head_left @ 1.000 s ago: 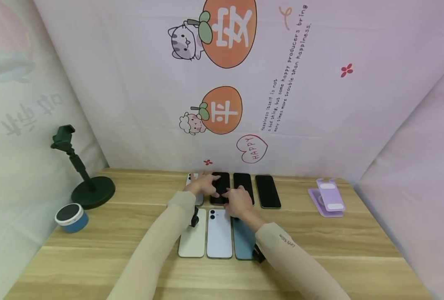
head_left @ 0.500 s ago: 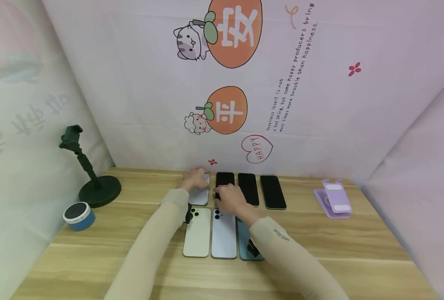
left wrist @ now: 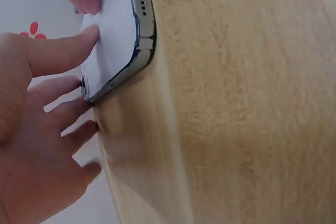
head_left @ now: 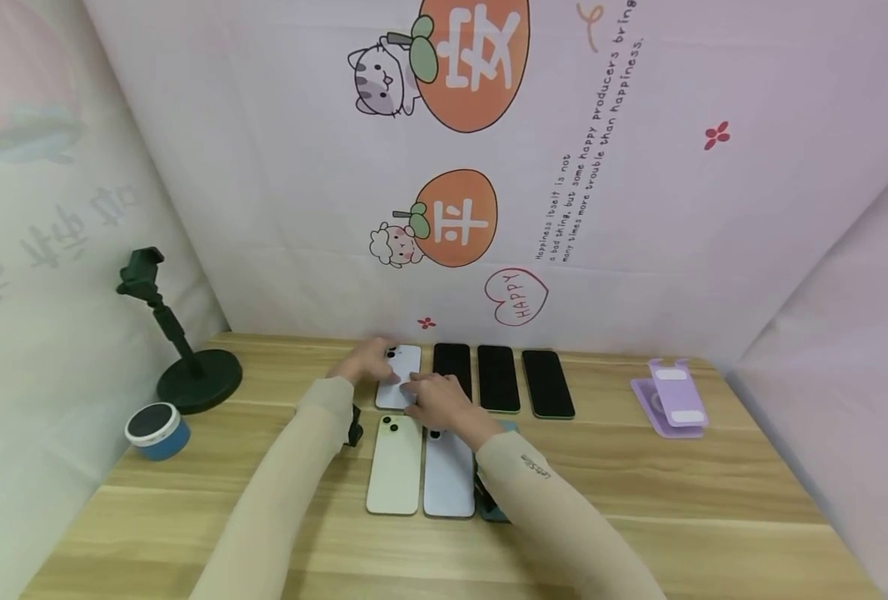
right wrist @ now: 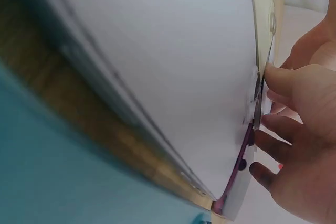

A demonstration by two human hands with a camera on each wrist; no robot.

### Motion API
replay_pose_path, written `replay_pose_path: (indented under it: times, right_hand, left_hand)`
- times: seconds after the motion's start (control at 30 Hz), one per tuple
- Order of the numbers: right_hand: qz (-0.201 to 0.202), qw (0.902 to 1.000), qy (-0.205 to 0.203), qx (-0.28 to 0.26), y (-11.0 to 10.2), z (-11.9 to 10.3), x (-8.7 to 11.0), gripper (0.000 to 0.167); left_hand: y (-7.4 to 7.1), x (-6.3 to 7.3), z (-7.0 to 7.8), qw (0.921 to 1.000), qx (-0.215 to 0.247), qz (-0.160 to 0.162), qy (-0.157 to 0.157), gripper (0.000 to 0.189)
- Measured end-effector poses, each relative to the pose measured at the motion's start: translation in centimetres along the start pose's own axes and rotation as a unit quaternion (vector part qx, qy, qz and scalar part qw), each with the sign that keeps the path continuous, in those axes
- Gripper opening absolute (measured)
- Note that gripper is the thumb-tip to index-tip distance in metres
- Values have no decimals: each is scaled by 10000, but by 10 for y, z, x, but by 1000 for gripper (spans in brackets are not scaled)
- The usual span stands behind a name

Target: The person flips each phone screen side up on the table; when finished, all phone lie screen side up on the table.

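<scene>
A white phone [head_left: 410, 358], camera side up, lies flat at the left end of the back row. My left hand [head_left: 365, 360] touches its left side; in the left wrist view the thumb lies on the phone's back [left wrist: 116, 24], the other fingers extended by its end. Fingertips of my right hand [head_left: 440, 402] touch the same phone near its lower right corner. Three black-faced phones, left [head_left: 451, 362], middle [head_left: 498, 379] and right [head_left: 548, 385], continue that row. In front lie a cream phone [head_left: 395, 471], a pale lavender phone [head_left: 448, 479] and a teal phone [head_left: 496, 512], partly under my right forearm.
A dark green phone stand [head_left: 198, 379] and a blue-and-white round jar [head_left: 157, 433] stand at the left of the wooden table [head_left: 639, 542]. At the right is a purple folding phone holder [head_left: 672, 398]. A printed cloth [head_left: 301, 208] hangs behind the table.
Both hands have shifted left, from around the left black phone to the white phone beside it. The left hand has slid to that phone's left side. The view has turned slightly.
</scene>
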State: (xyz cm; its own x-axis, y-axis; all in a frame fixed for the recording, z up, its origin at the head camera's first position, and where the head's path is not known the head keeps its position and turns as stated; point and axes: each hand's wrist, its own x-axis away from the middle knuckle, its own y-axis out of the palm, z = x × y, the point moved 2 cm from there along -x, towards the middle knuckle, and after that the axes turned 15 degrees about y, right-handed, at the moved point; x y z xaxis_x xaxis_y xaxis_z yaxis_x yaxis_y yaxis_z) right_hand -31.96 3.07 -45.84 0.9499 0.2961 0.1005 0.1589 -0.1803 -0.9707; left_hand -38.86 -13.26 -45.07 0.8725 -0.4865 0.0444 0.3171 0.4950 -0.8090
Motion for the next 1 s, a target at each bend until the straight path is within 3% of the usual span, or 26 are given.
replay_pose_path:
  times: [0.27, 0.4, 0.7, 0.87, 1.0]
  right_hand:
    - [-33, 9996, 108, 239, -2, -1, -7, 49]
    - [1, 9984, 132, 555, -2, -2, -8, 49]
    - [-127, 9983, 83, 559, 4, -9, -7, 48]
    - [-106, 9976, 36, 690, 5, -11, -9, 47]
    - [-58, 9976, 8, 696, 4, -10, -11, 50]
  left_hand:
    - [-2, 0, 3, 9992, -387, 8, -64, 72]
    - [2, -2, 2, 9994, -337, 59, -7, 71]
    - [4, -7, 0, 9951, 647, 746, 35, 71]
    - [4, -9, -6, 9770, 1724, 1217, -310, 70]
    - [1, -12, -10, 9686, 2021, 1400, -371, 71]
